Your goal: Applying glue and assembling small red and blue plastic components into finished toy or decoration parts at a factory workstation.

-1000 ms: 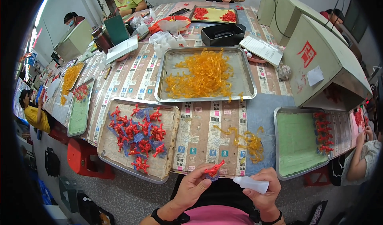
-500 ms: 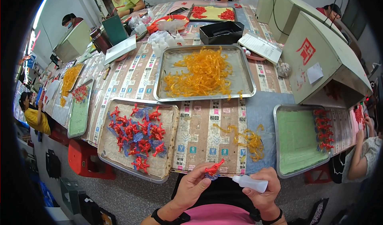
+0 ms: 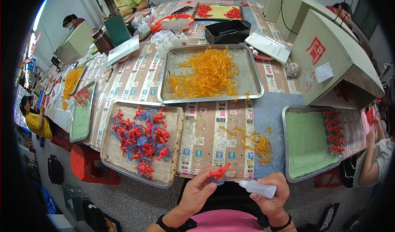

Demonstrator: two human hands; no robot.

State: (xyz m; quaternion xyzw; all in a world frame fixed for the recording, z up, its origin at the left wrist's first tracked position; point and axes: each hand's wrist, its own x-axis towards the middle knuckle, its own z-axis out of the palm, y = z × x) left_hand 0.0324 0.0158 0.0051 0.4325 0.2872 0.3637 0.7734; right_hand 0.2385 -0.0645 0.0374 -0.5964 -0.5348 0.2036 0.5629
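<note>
My left hand (image 3: 196,195) pinches a small red plastic figure (image 3: 220,172) with a translucent blue piece at its lower end. Close by on the right, my right hand (image 3: 271,193) grips a white squeeze bottle (image 3: 258,188), its narrow nozzle pointing left toward the figure. Whether the tip touches the blue part is too small to tell. Left of my hands, a paper-lined tray (image 3: 173,166) holds a heap of similar red figures with blue pieces (image 3: 142,137). Loose yellow-orange curly strips (image 3: 259,147) lie on the table beyond my right hand.
A metal tray (image 3: 164,82) ahead carries a pile of yellow-orange strips (image 3: 210,75). At right, a green-lined tray (image 3: 308,149) has a row of red figures along one edge, beside a beige metal housing (image 3: 337,63). A black box (image 3: 227,32) stands farther back. Co-workers sit around the table.
The red figure has turned slightly in my left fingers. Both hands stay nearly in place, and the bottle nozzle is still close to the figure.
</note>
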